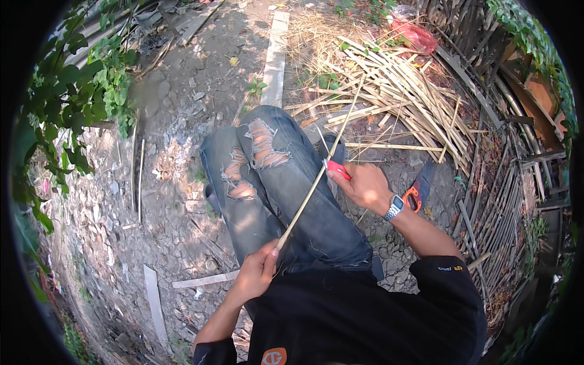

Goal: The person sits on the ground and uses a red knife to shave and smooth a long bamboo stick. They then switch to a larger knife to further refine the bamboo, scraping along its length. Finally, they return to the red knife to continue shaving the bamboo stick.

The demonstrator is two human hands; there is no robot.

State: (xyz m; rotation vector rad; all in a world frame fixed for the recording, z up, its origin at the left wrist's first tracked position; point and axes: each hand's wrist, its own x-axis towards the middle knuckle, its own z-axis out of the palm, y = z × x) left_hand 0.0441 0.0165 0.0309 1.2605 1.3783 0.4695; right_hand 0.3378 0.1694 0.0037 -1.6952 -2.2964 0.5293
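Observation:
My left hand is closed around the near end of a long, thin bamboo strip, close to my lap. From there the strip slants up and away across my right thigh toward the pile. My right hand grips a red-handled knife, its blade side against the strip. A thin sliver sticks out from the strip by the knife. My jeans, torn at the knees, lie under the strip. A wristwatch sits on my right wrist.
A heap of split bamboo strips lies ahead to the right, with a red plastic bag behind it. On the ground right of my hand is a handsaw with an orange handle. A flat board lies ahead; leafy vines hang at left.

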